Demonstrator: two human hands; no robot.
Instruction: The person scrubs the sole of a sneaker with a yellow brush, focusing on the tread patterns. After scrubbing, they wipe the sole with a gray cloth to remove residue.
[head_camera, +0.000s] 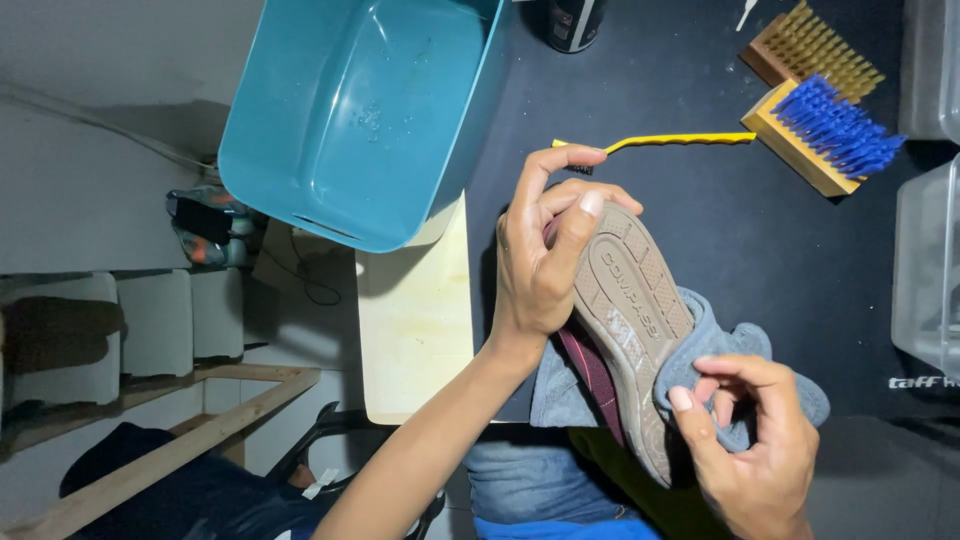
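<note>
My left hand grips the toe end of a shoe turned sole up, thumb on the brown rubber sole. The shoe's side shows dark red. My right hand holds a grey-blue cloth bunched against the heel half of the sole, fingers curled into the fabric. Both hands are over the front edge of a black mat.
A teal plastic tub sits at the table's left corner on a pale wooden board. A yellow-handled small brush, a blue-bristle brush and a tan-bristle brush lie behind. Clear plastic boxes stand right; a dark can behind.
</note>
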